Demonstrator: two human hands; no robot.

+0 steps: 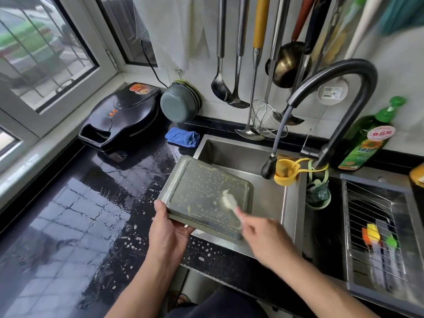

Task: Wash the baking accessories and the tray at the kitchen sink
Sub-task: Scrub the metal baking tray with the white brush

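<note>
Grey rectangular metal baking tray (202,191) tilted over near-left corner of steel sink (238,154), left hand (167,232) gripping its near-left edge, right hand (263,232) pinching white-bristled brush (229,200) against tray surface, blurred

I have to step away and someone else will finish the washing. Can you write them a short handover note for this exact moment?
Left hand grips the near-left edge of the baking tray, held tilted over the sink.
Right hand holds a white brush, its head on the tray.
Done: scrubbing has begun; suds and yellowish residue speckle the tray.
Colourful utensils lie under the wire rack on the right; whether washed, I cannot tell.
Left: finish scrubbing, rinse under the faucet, which shows no running water.
</note>
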